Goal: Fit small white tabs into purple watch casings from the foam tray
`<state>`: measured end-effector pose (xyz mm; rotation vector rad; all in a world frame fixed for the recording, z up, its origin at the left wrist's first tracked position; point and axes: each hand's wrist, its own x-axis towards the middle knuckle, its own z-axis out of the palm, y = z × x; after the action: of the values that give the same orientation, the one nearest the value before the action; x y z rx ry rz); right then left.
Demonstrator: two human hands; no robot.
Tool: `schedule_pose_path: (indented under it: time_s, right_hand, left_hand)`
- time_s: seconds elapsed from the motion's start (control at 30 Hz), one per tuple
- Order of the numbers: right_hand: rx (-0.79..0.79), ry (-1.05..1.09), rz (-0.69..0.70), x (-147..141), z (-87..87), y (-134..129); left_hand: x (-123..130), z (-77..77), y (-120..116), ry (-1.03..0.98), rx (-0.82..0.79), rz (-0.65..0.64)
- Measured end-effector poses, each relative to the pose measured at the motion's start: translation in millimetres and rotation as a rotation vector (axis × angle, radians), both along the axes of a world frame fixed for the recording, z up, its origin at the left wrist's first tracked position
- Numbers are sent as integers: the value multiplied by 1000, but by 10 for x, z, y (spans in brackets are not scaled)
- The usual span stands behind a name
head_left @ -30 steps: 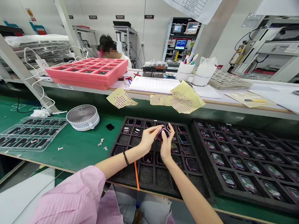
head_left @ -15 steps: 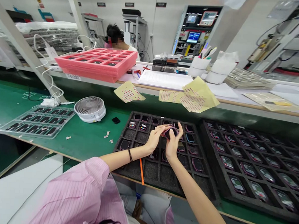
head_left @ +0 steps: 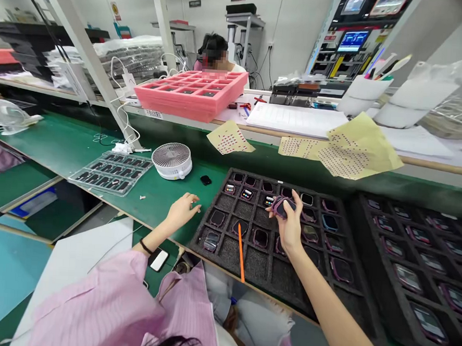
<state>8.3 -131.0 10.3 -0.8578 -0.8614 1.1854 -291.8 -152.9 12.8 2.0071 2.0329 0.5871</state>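
Observation:
Gripped in my right hand (head_left: 291, 226) is a smartwatch (head_left: 282, 206) with a purple-pink frame and dark face, held tilted above the black foam tray (head_left: 257, 258). The thumb lies across its face. Left of that tray, my left hand (head_left: 182, 212) is low over the green mat, its fingers bent and apart, with nothing visible in them. Several watches sit in the tray's compartments, among them a lit one (head_left: 247, 194) and a blue-edged one (head_left: 329, 222). An orange stick (head_left: 241, 252) lies across the tray's front part.
A second foam tray (head_left: 387, 302) of watches stands at right. Left are a white fan (head_left: 171, 161), a small black piece (head_left: 206, 180) and a clear tray (head_left: 126, 187) of dark parts. Yellow label sheets (head_left: 361, 149) hang from the shelf, below a pink foam tray (head_left: 180, 107). Co-workers sit behind and at far left.
My left hand has let go of the watch and moved left to the mat. The right hand keeps the watch over the tray. The view has turned left.

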Motion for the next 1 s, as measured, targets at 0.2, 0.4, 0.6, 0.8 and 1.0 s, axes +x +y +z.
schedule_pose_path:
  time_s: [0.2,0.4,0.6,0.8,1.0]
  right_hand:
    - [-14,8,19,-19,-28,-5]
    - [-36,29,96,-23,-16,-7]
    - [-171,161,399,-10,93,-9]
    - [-265,184,683,-10,123,-59]
    - [-250,172,840,-13,81,-62]
  left_hand:
    - [-28,-318,-100,-39,15,38]
    - [-101,-305,-13,-286,-72,54]
    - [107,68,6,-585,-10,-73]
    - [914,555,155,-672,216,-824]
    - [1177,569,370,-576,218,-1035]
